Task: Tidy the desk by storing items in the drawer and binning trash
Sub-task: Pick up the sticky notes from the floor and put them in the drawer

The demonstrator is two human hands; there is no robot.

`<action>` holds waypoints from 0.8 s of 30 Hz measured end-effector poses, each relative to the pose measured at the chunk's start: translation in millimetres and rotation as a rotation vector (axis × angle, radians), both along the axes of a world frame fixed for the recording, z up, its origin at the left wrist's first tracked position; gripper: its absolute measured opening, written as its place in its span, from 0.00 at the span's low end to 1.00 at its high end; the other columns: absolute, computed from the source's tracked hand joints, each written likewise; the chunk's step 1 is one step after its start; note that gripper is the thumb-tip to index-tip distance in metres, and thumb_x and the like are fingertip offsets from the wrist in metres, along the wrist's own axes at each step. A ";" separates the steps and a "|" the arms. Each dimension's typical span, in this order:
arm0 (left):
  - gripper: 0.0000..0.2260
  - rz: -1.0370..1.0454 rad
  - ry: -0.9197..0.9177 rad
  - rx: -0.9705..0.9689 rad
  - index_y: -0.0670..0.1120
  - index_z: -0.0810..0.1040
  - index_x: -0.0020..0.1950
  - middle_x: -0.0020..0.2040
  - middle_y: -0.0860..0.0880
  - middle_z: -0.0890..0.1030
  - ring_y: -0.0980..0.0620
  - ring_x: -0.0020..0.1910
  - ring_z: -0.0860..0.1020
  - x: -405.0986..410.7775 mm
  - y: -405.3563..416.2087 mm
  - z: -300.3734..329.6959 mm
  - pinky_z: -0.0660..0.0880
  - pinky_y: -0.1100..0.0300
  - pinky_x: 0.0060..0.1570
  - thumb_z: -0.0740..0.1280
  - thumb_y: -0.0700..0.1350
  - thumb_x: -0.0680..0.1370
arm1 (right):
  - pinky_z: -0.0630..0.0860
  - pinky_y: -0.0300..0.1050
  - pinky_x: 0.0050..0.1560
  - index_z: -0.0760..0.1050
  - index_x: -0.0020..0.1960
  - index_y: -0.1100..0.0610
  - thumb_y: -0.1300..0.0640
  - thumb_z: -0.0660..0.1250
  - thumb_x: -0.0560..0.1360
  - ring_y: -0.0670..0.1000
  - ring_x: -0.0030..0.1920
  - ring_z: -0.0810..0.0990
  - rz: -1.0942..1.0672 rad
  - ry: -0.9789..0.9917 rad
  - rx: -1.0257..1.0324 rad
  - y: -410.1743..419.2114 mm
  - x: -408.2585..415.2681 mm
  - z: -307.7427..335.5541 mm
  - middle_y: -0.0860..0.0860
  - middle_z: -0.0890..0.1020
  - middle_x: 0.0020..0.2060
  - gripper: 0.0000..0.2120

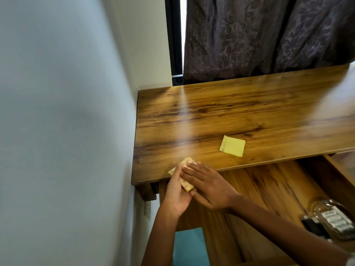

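Note:
Both my hands meet at the desk's near-left corner over a small bunch of yellow sticky notes [185, 163]. My left hand [177, 194] holds the notes from below, thumb along their edge. Fingers of my right hand [208, 186] lie flat across the top of them. A single yellow sticky note [232, 146] rests flat on the wooden desk [240, 112], further right and apart from my hands. Below the desk edge the wooden drawer [269, 189] is pulled out; its right end holds a clear glass container [335, 219] with a black object beside it.
A pale wall runs along the left of the desk. A dark patterned curtain [269, 35] hangs behind the desk's far edge. A wall socket [147, 207] sits under the desk's left corner. Teal floor [189, 246] shows below the drawer.

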State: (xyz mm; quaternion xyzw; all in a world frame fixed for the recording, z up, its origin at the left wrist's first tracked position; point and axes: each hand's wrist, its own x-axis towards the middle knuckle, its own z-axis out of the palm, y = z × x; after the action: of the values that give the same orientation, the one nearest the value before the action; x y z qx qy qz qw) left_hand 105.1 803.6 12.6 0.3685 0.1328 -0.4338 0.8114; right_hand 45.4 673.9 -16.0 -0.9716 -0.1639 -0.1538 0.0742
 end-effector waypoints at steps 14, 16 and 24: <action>0.12 0.109 0.081 0.026 0.41 0.72 0.62 0.54 0.39 0.80 0.43 0.53 0.78 0.9 -1.6 -4.0 0.75 0.49 0.52 0.62 0.42 0.80 | 0.54 0.56 0.73 0.57 0.74 0.58 0.46 0.57 0.79 0.57 0.75 0.52 -0.925 0.246 0.219 -102.1 17.8 -3.7 0.57 0.54 0.76 0.28; 0.11 0.108 0.085 0.027 0.41 0.73 0.61 0.55 0.39 0.80 0.43 0.53 0.78 0.9 -1.7 -4.6 0.75 0.48 0.52 0.62 0.42 0.80 | 0.55 0.55 0.72 0.55 0.74 0.60 0.42 0.55 0.79 0.57 0.75 0.54 -0.957 0.302 0.207 -110.8 17.9 -7.1 0.58 0.57 0.75 0.31; 0.12 0.101 0.096 0.019 0.41 0.72 0.62 0.58 0.39 0.79 0.42 0.53 0.78 -1.2 -2.3 -1.7 0.75 0.49 0.50 0.62 0.42 0.79 | 0.72 0.52 0.63 0.56 0.72 0.62 0.48 0.52 0.81 0.59 0.71 0.65 -0.863 0.375 -0.166 -108.4 20.0 8.0 0.62 0.67 0.69 0.25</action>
State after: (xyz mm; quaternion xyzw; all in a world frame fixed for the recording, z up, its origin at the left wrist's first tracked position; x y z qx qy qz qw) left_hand 103.9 801.3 10.9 0.3476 0.1940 -0.4082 0.8215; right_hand 65.4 565.5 -8.0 -0.9645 0.2591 0.0211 -0.0462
